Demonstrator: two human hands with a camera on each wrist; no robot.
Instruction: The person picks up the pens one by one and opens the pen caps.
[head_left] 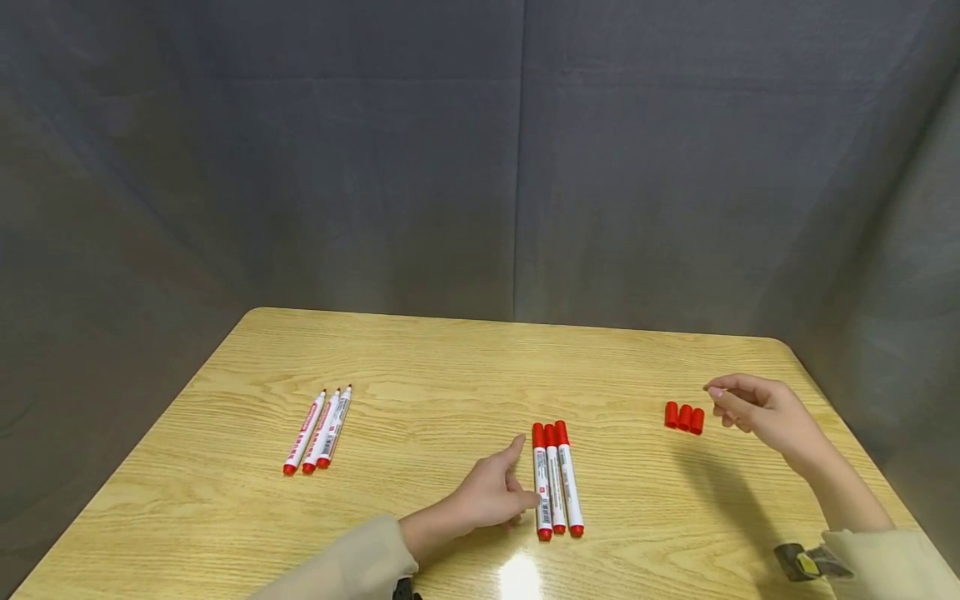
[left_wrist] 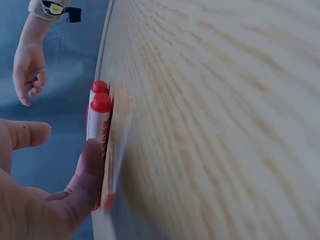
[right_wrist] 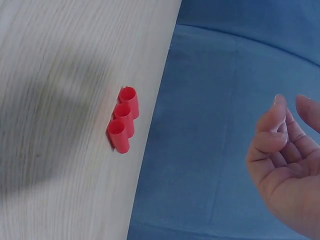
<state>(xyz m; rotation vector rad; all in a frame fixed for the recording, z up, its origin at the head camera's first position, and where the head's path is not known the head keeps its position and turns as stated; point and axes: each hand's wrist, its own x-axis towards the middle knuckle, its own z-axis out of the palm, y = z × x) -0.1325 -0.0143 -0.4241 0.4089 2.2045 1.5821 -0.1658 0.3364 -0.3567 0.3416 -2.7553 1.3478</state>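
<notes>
Three red-capped white markers lie side by side near the middle of the table, the leftmost marker [head_left: 543, 487] next to the middle marker [head_left: 555, 483] and the right marker [head_left: 570, 483]. My left hand [head_left: 483, 493] is beside them on their left. One digit reaches the side of the leftmost marker, while another extends apart from it. In the left wrist view a fingertip [left_wrist: 92, 152] overlaps a marker's white barrel [left_wrist: 97, 127]. My right hand [head_left: 765, 412] hovers with loosely bent fingers and holds nothing. To its left are three red caps [head_left: 685, 417], their hollow ends showing in the right wrist view.
Three uncapped markers [head_left: 318, 433] lie together on the left, tips pointing away. The wooden table [head_left: 420, 375] has its far edge before a dark curtain [head_left: 375, 167]. Light glares off the table's near side.
</notes>
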